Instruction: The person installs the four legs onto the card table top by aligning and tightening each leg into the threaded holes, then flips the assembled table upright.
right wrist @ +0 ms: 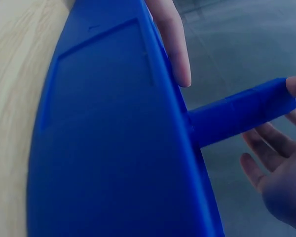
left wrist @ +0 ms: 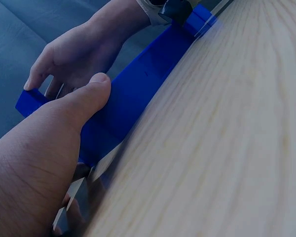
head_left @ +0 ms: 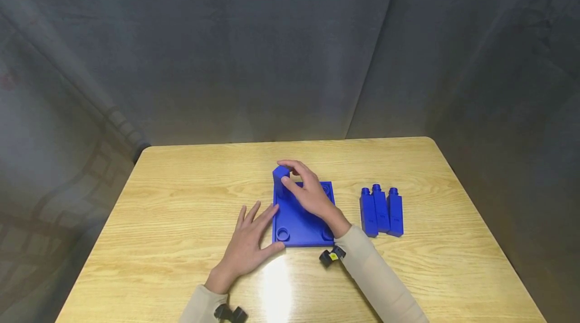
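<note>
Here the right hand (head_left: 312, 194) pinched the peg (head_left: 281, 180) upright at the base's (head_left: 299, 222) far-left corner; left hand (head_left: 246, 245), fingers straight, braced its left edge. Tilted, the peg might have jammed.

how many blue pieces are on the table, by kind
blue square base plate: 1
blue block standing upright on the plate, right hand on it: 1
blue blocks lying side by side to the right of the plate: 3
total: 5 blue pieces
The left hand rests flat against the plate's left edge.
</note>
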Demonstrator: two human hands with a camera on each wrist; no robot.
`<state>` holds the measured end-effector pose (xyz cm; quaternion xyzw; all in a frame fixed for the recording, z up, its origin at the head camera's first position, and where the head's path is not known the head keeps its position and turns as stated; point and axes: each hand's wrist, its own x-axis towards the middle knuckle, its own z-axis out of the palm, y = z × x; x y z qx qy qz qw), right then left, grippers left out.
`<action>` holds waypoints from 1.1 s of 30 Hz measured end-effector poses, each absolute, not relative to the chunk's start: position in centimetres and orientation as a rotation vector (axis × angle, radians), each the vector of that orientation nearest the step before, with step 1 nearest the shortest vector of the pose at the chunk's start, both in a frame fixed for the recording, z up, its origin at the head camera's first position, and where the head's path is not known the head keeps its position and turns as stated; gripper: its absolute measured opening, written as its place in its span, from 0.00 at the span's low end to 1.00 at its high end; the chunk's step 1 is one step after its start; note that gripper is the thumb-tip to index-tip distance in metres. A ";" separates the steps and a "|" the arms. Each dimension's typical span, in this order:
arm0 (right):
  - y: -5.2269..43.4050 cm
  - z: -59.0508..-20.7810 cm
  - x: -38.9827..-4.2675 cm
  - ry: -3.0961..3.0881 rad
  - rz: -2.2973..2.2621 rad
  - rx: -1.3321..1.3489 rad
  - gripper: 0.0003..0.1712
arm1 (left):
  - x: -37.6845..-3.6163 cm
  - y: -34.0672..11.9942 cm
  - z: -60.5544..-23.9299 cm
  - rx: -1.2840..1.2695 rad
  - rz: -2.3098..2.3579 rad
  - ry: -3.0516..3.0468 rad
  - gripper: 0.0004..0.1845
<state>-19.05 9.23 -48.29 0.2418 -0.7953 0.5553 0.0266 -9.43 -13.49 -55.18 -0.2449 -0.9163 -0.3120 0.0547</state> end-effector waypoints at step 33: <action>8.7 -47.6 -18.5 -2.439 1.561 0.556 0.26 | -9.3 -13.5 -55.1 -0.715 -0.964 -2.803 0.50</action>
